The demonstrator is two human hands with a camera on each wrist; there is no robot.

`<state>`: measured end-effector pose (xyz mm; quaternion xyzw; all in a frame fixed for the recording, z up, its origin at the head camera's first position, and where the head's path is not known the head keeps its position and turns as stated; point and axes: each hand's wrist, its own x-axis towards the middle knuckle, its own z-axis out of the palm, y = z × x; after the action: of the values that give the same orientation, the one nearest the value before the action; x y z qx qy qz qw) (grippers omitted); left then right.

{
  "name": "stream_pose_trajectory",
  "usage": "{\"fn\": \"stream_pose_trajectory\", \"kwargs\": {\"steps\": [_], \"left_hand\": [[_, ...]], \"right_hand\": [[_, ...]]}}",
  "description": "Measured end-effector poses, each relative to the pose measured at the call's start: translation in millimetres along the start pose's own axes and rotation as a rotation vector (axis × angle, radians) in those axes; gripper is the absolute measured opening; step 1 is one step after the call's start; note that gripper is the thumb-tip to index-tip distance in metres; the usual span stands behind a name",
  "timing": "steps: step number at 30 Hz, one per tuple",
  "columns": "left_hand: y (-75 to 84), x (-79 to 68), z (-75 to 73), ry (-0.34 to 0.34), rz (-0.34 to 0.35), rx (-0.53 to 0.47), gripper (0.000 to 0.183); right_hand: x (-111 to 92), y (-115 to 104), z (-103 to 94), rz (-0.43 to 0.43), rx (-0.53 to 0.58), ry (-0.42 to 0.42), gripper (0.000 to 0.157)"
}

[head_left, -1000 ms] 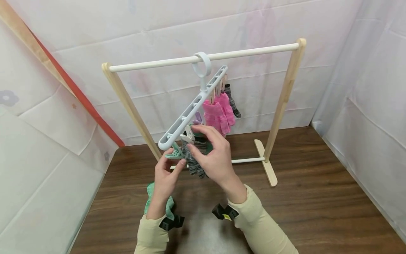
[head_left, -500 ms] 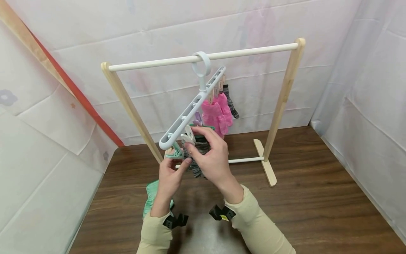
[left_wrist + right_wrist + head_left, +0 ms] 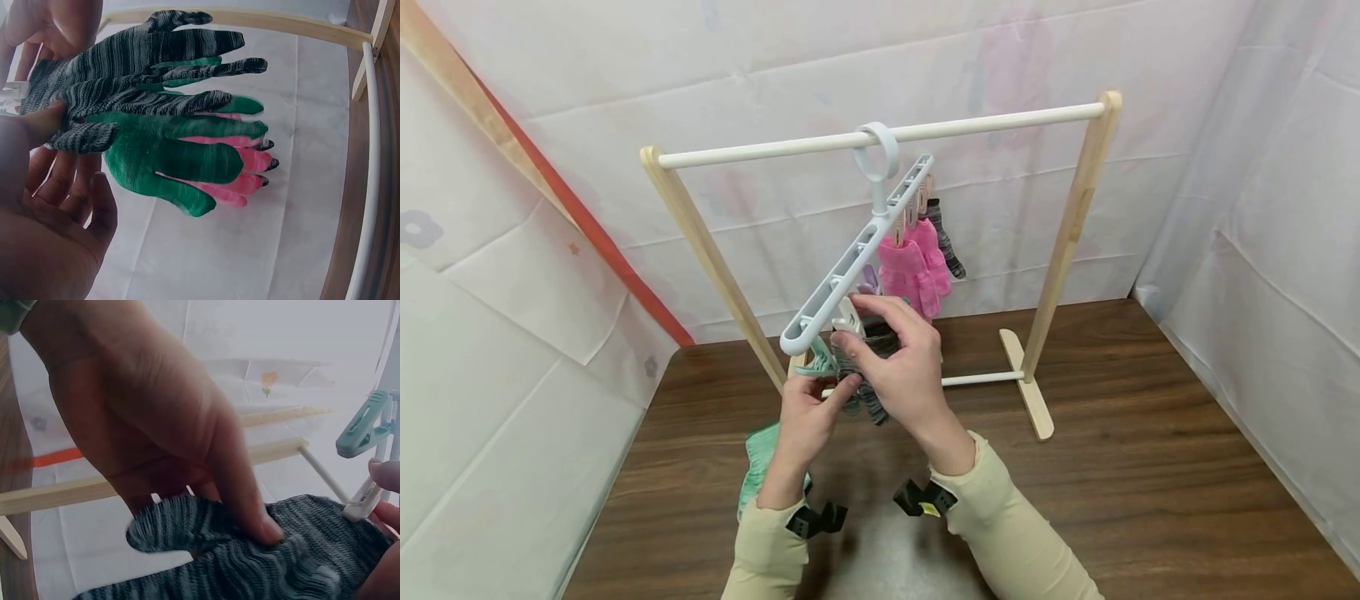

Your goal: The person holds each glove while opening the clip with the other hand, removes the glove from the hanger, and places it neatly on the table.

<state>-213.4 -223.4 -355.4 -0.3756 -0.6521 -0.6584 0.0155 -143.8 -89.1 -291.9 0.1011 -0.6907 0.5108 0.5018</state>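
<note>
A black-and-grey striped glove [image 3: 125, 69] hangs at the near end of a pale blue clip hanger [image 3: 831, 292]. My left hand [image 3: 805, 417] pinches it between thumb and fingers, as the right wrist view also shows. At its cuff is a white clothes peg [image 3: 362, 503], which my right hand [image 3: 910, 367] grips; part of this hold is hidden. Next to it, a mint peg [image 3: 362, 425] hangs with no glove in it. Behind the striped glove hang a green glove [image 3: 194, 159] and pink gloves [image 3: 913, 271].
A wooden rack with a white top rail [image 3: 1000, 125] carries the hanger on the dark wooden table [image 3: 1150, 467]. A mint-green glove [image 3: 760, 467] lies by my left forearm. Another striped glove [image 3: 947, 242] and a purple peg [image 3: 868, 279] hang farther back.
My left hand has moved slightly to the right along the striped glove, its thumb now closer to my right hand. The hanger has shifted a little; my right hand stays at the white peg.
</note>
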Motion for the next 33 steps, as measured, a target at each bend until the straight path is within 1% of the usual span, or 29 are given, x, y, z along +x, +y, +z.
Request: {"fn": "stream_pose_trajectory", "kwargs": {"steps": [2, 5, 9, 15, 18, 23, 25, 27, 33], "left_hand": [[0.2, 1.0, 0.5, -0.009, 0.008, -0.009, 0.029], [0.6, 2.8, 1.5, -0.022, 0.036, -0.007, 0.029], [0.3, 4.9, 2.6, -0.013, 0.062, 0.006, 0.028], [-0.1, 5.6, 3.6, 0.005, 0.061, 0.014, 0.025], [3.5, 5.5, 3.9, 0.005, 0.059, 0.024, 0.027], [20.1, 5.6, 4.9, 0.005, 0.051, 0.045, 0.024], [24.4, 5.2, 4.5, 0.011, 0.059, 0.048, 0.022], [26.9, 4.6, 4.3, 0.017, 0.061, 0.053, 0.02], [28.1, 4.2, 3.3, 0.023, 0.065, 0.076, 0.017]], "right_hand": [[-0.4, -0.3, 0.5, 0.002, 0.005, 0.01, 0.037], [-1.0, -0.4, 0.8, 0.01, 0.015, 0.023, 0.036], [-0.7, -1.2, 1.0, 0.02, 0.028, 0.035, 0.035], [-0.1, -1.6, 3.5, 0.034, 0.041, 0.057, 0.034], [0.6, -1.8, 4.5, 0.044, 0.051, 0.07, 0.032], [1.9, -2.4, 5.2, 0.063, 0.076, 0.073, 0.03], [1.6, -2.2, 5.4, 0.066, 0.084, 0.07, 0.03], [1.2, -2.3, 5.7, 0.066, 0.088, 0.067, 0.029], [1.7, -1.8, 6.5, 0.067, 0.09, 0.072, 0.029]]}}
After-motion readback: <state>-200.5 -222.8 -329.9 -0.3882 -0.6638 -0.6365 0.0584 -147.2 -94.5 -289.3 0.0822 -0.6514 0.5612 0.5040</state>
